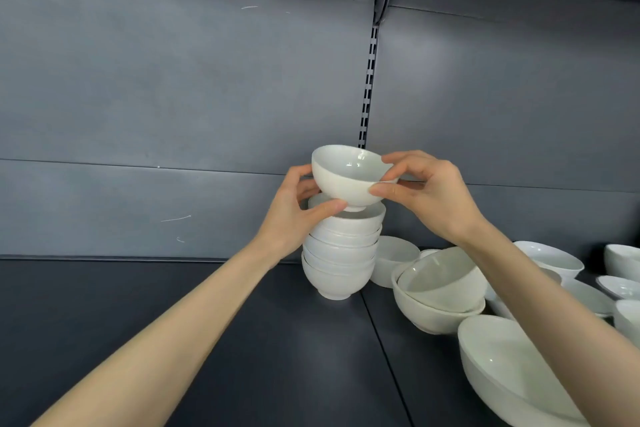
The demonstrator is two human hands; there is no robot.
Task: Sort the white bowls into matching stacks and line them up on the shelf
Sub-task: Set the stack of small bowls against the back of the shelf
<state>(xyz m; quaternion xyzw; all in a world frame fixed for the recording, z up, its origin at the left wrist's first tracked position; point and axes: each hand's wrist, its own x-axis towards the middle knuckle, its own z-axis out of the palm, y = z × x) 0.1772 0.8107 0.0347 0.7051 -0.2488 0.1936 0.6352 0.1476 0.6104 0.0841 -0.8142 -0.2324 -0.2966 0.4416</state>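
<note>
A small white footed bowl (pixel 346 177) is tilted just above a stack of several matching small bowls (pixel 341 253) on the dark shelf (pixel 207 322). My left hand (pixel 294 208) grips the bowl's left side and underside. My right hand (pixel 426 194) pinches its right rim between thumb and fingers. The bowl's foot sits at the mouth of the top stacked bowl; whether it touches is unclear.
To the right lie loose white bowls: two nested medium bowls (pixel 436 291), a small one behind (pixel 394 256), a large bowl (pixel 512 371) at the front right, and more at the far right (pixel 550 258). A grey back panel (pixel 173 97) and slotted upright (pixel 369 80) stand behind.
</note>
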